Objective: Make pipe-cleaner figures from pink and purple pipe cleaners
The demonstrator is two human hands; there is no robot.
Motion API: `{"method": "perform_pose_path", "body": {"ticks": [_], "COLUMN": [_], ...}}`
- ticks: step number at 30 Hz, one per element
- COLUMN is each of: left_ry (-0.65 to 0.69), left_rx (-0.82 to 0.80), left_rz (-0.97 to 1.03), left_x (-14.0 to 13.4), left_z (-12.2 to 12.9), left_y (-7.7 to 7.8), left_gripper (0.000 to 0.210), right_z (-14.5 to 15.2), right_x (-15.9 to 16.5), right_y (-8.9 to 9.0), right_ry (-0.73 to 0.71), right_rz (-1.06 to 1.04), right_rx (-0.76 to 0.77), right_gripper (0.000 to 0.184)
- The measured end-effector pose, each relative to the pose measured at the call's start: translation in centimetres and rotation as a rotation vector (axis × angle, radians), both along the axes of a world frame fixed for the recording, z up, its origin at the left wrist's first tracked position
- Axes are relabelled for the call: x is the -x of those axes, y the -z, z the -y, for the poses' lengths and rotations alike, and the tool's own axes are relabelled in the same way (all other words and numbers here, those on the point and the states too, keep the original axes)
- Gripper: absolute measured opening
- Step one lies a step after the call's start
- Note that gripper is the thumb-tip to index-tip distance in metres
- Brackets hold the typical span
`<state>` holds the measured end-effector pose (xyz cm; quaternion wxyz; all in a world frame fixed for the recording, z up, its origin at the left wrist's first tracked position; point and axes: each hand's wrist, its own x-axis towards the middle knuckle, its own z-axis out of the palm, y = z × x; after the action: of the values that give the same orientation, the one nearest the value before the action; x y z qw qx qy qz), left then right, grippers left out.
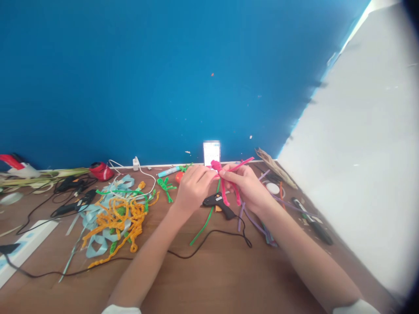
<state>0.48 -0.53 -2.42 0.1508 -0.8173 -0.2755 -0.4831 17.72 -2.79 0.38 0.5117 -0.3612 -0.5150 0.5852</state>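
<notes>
Between my two hands, above the table, is a pink pipe-cleaner figure (216, 165) with a coiled head and two legs hanging down. My left hand (197, 185) is closed, pinching the figure's left side. Thumb and fingers of my right hand (244, 183) grip its other side, where a straight pink end sticks out to the upper right. Below them lies a black glue gun (219, 202), its cable running left across the table. A green pipe cleaner (204, 227) lies partly under the gun. To the left rests a green pipe-cleaner figure (166, 187).
A lit phone (211, 152) leans against the blue wall. Orange pipe cleaners (127, 218) and pale blue ribbon (98, 246) are heaped at left, near a white power strip (28, 244). Purple pipe cleaners (253, 220) and a black-handled tool (316, 226) lie at right.
</notes>
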Motion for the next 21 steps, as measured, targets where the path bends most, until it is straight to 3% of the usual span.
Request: {"method": "perform_pose_path", "body": {"ticks": [6, 11, 14, 16, 18, 21], "left_ry": [0.169, 0.434, 0.518, 0.568, 0.595, 0.541], "left_rx": [0.668, 1.207, 1.484, 1.578, 1.566, 1.376], "left_rz": [0.357, 0.731, 0.909, 0.944, 0.919, 0.799], "left_x": [-1.6, -1.3, -0.8, -0.7, -0.8, -1.1], "left_z": [1.6, 1.6, 1.3, 1.2, 1.1, 1.0], "left_y": [-1.1, -1.9, -1.8, -1.7, -1.6, -1.5], "left_gripper": [0.025, 0.015, 0.014, 0.017, 0.019, 0.022], "right_z": [0.4, 0.4, -0.3, -0.8, -1.2, -1.4], "right_x": [0.0, 0.1, -0.6, -1.3, -2.0, -2.3], "right_y": [0.2, 0.8, 1.3, 1.3, 1.2, 0.7], "right_ry": [0.081, 0.281, 0.300, 0.240, 0.237, 0.270], "right_rz": [0.180, 0.561, 0.777, 0.911, 0.951, 0.869], "right_rx": [-0.255, -0.670, -0.981, -1.203, -1.285, -1.186], "right_gripper": [0.021, 0.012, 0.012, 0.014, 0.013, 0.010]}}
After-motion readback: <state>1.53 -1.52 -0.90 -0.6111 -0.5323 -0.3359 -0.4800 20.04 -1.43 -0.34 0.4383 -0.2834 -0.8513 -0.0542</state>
